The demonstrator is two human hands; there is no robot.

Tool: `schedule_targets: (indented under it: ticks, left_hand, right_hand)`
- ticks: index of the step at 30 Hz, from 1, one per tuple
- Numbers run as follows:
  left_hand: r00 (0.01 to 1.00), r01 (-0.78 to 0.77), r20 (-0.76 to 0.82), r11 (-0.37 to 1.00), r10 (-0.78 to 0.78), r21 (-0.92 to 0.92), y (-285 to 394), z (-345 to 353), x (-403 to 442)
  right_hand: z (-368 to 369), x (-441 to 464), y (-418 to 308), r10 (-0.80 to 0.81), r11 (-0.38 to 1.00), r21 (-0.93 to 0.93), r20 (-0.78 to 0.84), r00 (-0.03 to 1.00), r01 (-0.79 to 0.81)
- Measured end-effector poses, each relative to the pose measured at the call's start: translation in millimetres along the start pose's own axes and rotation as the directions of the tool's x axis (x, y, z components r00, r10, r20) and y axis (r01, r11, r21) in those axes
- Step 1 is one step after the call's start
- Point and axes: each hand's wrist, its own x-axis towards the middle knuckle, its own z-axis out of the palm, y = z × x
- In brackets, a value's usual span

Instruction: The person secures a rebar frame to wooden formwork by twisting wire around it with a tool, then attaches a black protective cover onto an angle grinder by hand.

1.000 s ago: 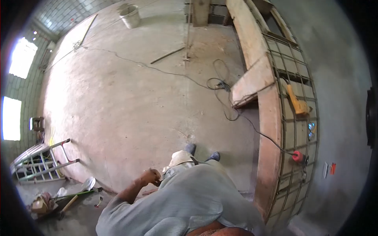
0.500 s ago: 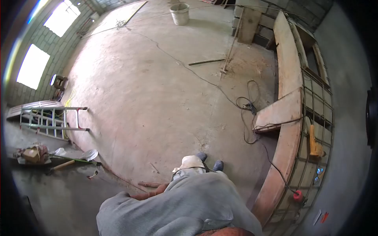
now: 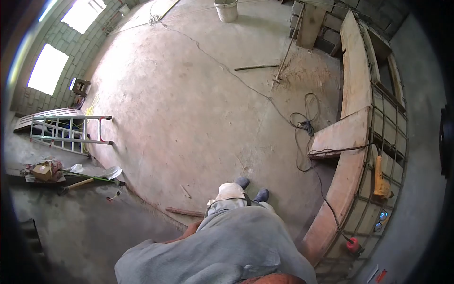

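Observation:
Part of my left forearm shows beside the grey shirt [image 3: 227, 236]; the hand itself is hidden at my waist, near a pale pouch or cloth [image 3: 229, 191]. My right hand is out of view. Below me are my dark shoes [image 3: 261, 195]. At the right, a yellow power tool [image 3: 381, 182] lies on a rebar grid [image 3: 362, 208] over a wooden form [image 3: 331, 225]. Blue-tinted glasses [image 3: 380, 219] and a red-ended connector [image 3: 353, 244] rest farther down the grid. A dark cable [image 3: 324, 194] runs from the connector to a coil on the floor.
An aluminium ladder [image 3: 71, 139] lies at the left, above a hammer [image 3: 78, 185] and a cardboard piece [image 3: 45, 171]. A white bucket [image 3: 227, 12] stands at the top. A stick [image 3: 256, 67] and wood strip [image 3: 184, 211] lie on the floor.
The view has turned left, so the floor and wooden form appear farther right. My left hand, visible earlier at my side, has moved inward and is now hidden.

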Motion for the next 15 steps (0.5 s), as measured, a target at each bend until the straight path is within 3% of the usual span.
schedule_targets:
  ticks: [15]
  left_hand:
    - [0.999,-0.003,-0.049,1.000,0.003,-0.001,-2.5,-11.3,-5.4]
  right_hand:
    - [-13.5,-9.4,6.3,0.022,1.000,-0.002,0.015,1.000,-0.022]
